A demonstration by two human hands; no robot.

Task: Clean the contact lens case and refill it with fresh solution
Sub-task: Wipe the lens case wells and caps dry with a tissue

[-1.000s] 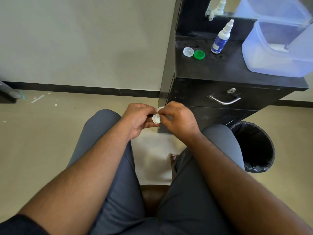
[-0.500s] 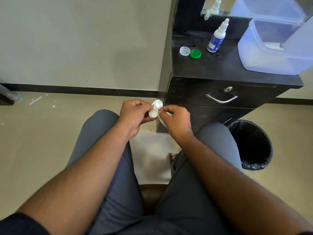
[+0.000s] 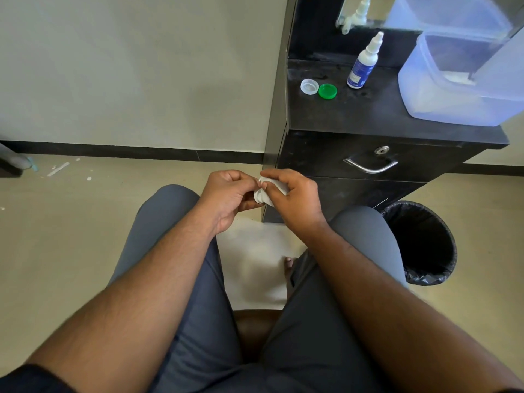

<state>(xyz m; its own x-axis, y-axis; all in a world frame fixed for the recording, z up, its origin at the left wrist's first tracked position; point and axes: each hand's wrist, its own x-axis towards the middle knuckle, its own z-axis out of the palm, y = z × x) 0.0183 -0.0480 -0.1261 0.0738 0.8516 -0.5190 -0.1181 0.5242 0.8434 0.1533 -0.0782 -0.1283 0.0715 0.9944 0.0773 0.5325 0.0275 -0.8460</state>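
Note:
I sit with both hands held together above my knees. My left hand [image 3: 226, 198] pinches the white contact lens case [image 3: 258, 196], of which only a small part shows. My right hand [image 3: 296, 198] presses a white tissue [image 3: 279, 186] against the case, covering most of it. On the black cabinet top [image 3: 368, 114] lie a clear cap [image 3: 309, 86] and a green cap [image 3: 327, 91], side by side. The solution bottle [image 3: 363, 65], white with a blue label, stands upright just right of them.
A large translucent plastic container [image 3: 459, 80] fills the cabinet's right side. The cabinet front has a drawer with a metal handle [image 3: 370, 165]. A black-lined bin [image 3: 422, 242] stands on the floor by my right knee. A mirror [image 3: 365, 12] is behind the bottle.
My right hand has closed the tissue further over the case, which now shows less. Both hands stay together in front of the cabinet; the view shifted slightly.

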